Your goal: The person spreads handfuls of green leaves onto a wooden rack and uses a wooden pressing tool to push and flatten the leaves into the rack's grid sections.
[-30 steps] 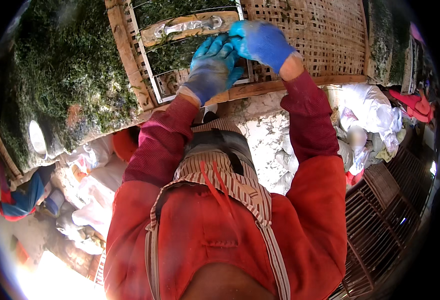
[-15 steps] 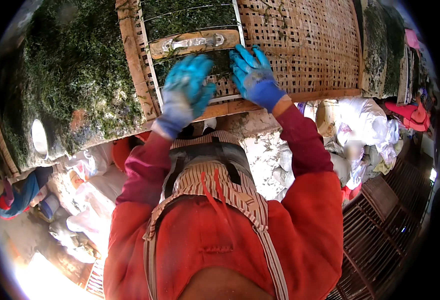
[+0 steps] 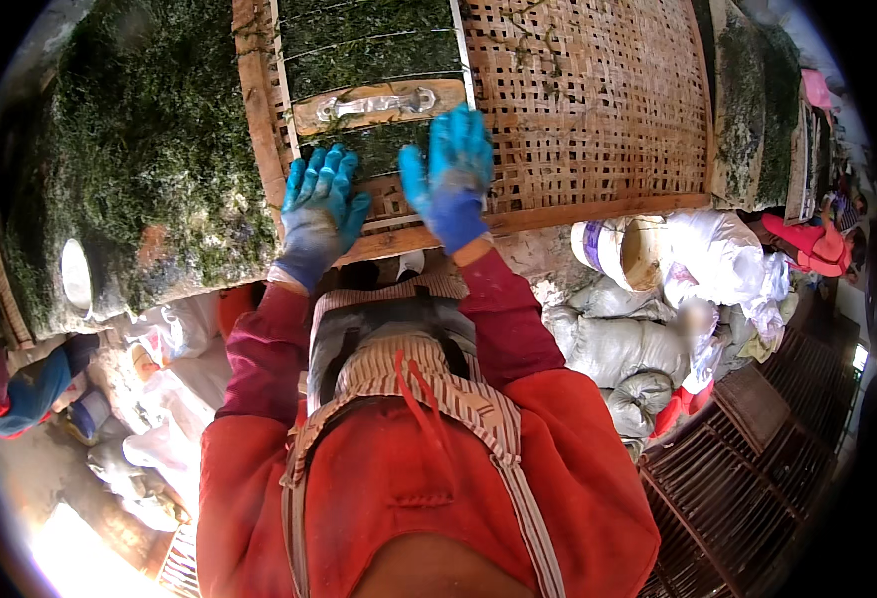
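Note:
Both of my hands wear blue gloves. My left hand (image 3: 321,207) lies with stretched fingers at the lower left corner of a narrow white frame (image 3: 463,60). At the frame's right side, my right hand (image 3: 450,171) is flat and open, fingertips just beside a wooden block (image 3: 378,106) with a metal handle. Neither hand holds anything. Dark green seaweed-like strands (image 3: 368,62) fill the frame, which thin cross lines divide into sections. Under it is a woven slatted tray (image 3: 598,110) with a wooden rim, bare on its right part apart from a few strands.
Left of the tray spreads a thick heap of green strands (image 3: 159,130), with a white round dish (image 3: 77,274) on it. Below right are a white bucket (image 3: 603,249), stuffed sacks (image 3: 623,349) and slatted racks (image 3: 737,488). Other people (image 3: 812,244) show at both sides.
My left hand has moved left and slightly toward me, onto the frame's left corner. My right hand has shifted left and a little toward me. The block stays on the strands.

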Available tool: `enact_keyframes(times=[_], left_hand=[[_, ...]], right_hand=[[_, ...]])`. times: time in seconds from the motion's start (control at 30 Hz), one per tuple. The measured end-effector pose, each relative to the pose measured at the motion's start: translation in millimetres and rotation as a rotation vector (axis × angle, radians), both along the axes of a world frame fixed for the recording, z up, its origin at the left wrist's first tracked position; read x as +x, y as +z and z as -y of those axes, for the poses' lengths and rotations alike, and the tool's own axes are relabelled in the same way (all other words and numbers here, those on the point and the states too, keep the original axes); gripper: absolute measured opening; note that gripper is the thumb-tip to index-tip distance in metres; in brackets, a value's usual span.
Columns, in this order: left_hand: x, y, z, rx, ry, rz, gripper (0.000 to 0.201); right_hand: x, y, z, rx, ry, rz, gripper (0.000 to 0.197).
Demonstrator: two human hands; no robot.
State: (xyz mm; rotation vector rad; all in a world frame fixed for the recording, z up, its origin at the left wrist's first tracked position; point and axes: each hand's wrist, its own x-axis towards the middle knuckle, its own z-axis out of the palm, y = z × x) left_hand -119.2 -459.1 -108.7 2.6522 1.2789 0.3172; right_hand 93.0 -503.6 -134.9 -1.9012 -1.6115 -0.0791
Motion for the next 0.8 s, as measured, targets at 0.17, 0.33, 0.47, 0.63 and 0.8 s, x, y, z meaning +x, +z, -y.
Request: enact_keyframes(times=[0.17, 0.33, 0.47, 0.63, 0.8], left_hand=[[-14, 7, -6, -0.048, -0.052, 0.186, 0.058], [-33, 11, 8, 0.196, 0.080, 0.504, 0.056], [-5, 24, 9, 0.185, -0.016, 0.467, 0.059], [27, 5, 15, 0.063, 0.010, 0.239, 0.063], [31, -6, 1, 0.142, 0.409, 0.638, 0.064]], right_hand=[[42, 27, 0, 0.035, 0.610, 0.021, 0.074], [105, 32, -3, 0.048, 0.484, 0.076, 0.091], [75, 29, -45, 0.034, 0.476, 0.063, 0.106], [51, 22, -49, 0.136, 0.372, 0.215, 0.085], [42, 2, -19, -0.069, 0.777, 0.150, 0.061]])
